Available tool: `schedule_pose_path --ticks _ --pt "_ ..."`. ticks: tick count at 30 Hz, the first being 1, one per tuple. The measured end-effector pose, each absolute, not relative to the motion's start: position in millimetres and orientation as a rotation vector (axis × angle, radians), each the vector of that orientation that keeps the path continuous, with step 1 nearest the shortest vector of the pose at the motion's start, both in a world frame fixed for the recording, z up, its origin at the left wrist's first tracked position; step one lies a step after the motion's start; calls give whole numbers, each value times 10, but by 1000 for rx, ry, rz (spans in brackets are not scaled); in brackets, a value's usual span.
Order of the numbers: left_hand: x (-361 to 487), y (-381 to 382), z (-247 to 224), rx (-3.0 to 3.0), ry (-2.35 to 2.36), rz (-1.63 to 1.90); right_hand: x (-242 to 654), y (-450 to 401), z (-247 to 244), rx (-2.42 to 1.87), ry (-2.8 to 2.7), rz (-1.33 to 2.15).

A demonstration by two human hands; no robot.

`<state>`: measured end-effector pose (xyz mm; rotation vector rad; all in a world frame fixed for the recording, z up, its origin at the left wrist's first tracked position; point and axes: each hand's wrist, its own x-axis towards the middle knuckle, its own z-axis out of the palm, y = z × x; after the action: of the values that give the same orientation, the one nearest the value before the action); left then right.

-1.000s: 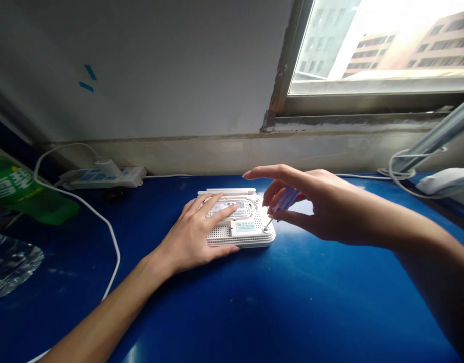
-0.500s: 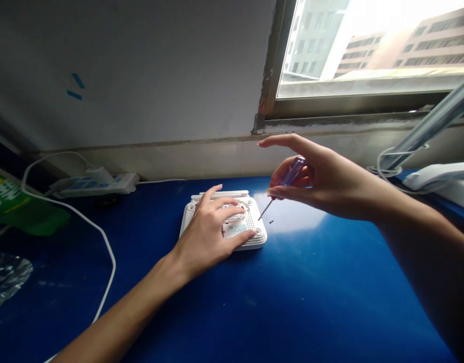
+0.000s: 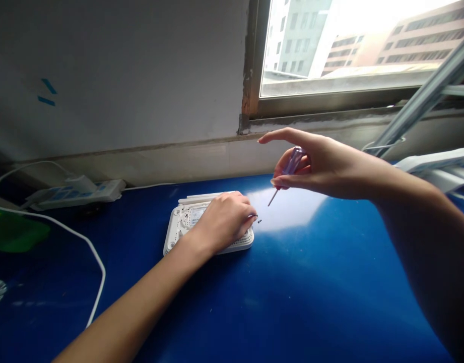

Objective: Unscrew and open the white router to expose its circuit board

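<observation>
Purple screwdriver (image 3: 292, 161) pinched in raised right hand (image 3: 322, 169); left hand (image 3: 224, 222) curled over white router (image 3: 184, 222)

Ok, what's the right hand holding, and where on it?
A small screwdriver, pinched by its purple handle between thumb and fingers of the right hand; the metal shaft sticks out free.

**A Sunny Window by a Blue Table**

A gray wall (image 3: 122, 75) has two small blue marks (image 3: 48, 85) on it. Beside it, a window (image 3: 341, 50) shows tall buildings (image 3: 416, 45) outside. Bright light makes a shiny patch (image 3: 288, 209) on the blue table (image 3: 311, 302).
</observation>
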<state>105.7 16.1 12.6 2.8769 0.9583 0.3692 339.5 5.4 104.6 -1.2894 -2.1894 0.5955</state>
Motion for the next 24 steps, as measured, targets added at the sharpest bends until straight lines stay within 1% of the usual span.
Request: schedule_pose_path --ticks 6,12,19,24 --pt "1296 361 251 2896 1001 181 3466 63 1067 -1358 -2232 524" --pt "1438 440 252 2865 988 61 3516 74 1079 -1420 -2257 465" --pt "1401 459 213 2828 956 96 3573 106 1053 -1326 -2281 420" --pt "1160 398 270 2803 996 255 3522 106 1027 -1337 -2284 441"
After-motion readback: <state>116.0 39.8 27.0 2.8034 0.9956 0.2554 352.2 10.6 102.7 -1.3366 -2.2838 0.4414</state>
